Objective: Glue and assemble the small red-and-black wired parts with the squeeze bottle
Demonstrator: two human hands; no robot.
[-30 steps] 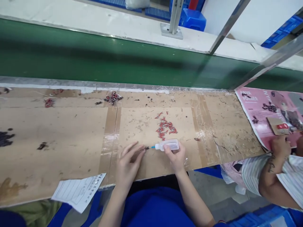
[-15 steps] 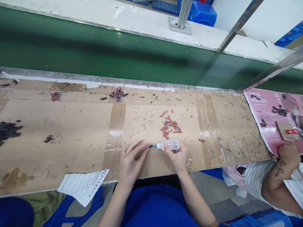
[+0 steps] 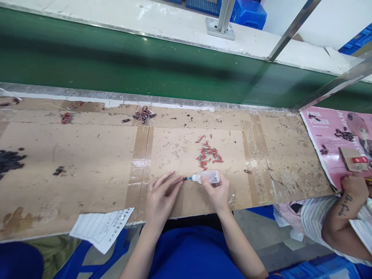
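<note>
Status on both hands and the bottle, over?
Left hand pinching small dark part. Right hand gripping bottle, blue tip at the part. Red pieces just beyond bottle.

The left hand lies to the left of the bottle, palm down, its fingers slightly fanned and the thumb and index fingertips pinched close together toward the bottle's tip. The right hand is wrapped around the bottle's right end, thumb pressed along its near side. Both forearms, the left and the right, are bare and angle inward from the near side toward the bottle.
</note>
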